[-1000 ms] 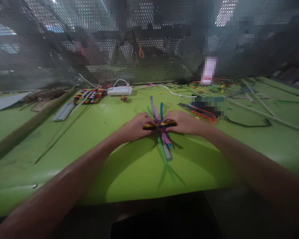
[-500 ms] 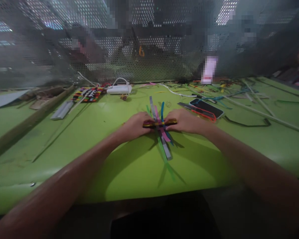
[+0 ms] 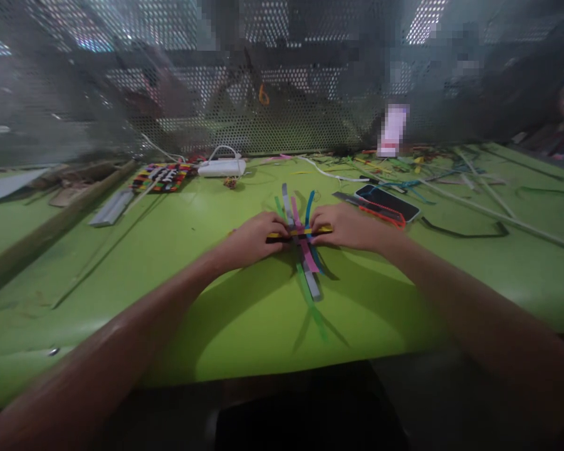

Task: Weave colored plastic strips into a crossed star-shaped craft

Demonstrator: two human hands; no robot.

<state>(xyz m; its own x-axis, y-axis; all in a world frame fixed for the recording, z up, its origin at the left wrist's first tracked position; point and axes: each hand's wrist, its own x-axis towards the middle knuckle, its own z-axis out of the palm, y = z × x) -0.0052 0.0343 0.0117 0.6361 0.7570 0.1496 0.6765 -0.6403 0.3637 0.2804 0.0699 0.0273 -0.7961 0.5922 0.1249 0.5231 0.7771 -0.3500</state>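
Observation:
Several coloured strips cross one another above the green table [image 3: 244, 338], between my two hands. A yellow and black strip [image 3: 301, 232] runs sideways across a grey strip [image 3: 313, 285], a pink strip [image 3: 309, 255], a blue strip [image 3: 309, 203] and a green strip [image 3: 305, 285]. My left hand [image 3: 261, 235] pinches the left end of the yellow and black strip. At its right end, my right hand [image 3: 341, 227] is closed on the same strip, fingers close to the blue one. Some fingertips are hidden behind the strips.
Beyond my right hand lie a phone [image 3: 390, 202] and an orange-handled cutter [image 3: 383, 213]. A woven multicoloured piece [image 3: 162, 178], a grey metal bar [image 3: 111, 208] and a white box with a cord [image 3: 222, 167] sit at back left. A perforated metal panel [image 3: 291, 134] stands behind.
My fingers have shifted slightly on the yellow and black strip, and its yellow side shows more. The blue strip's upper end leans further right. The view has turned a little.

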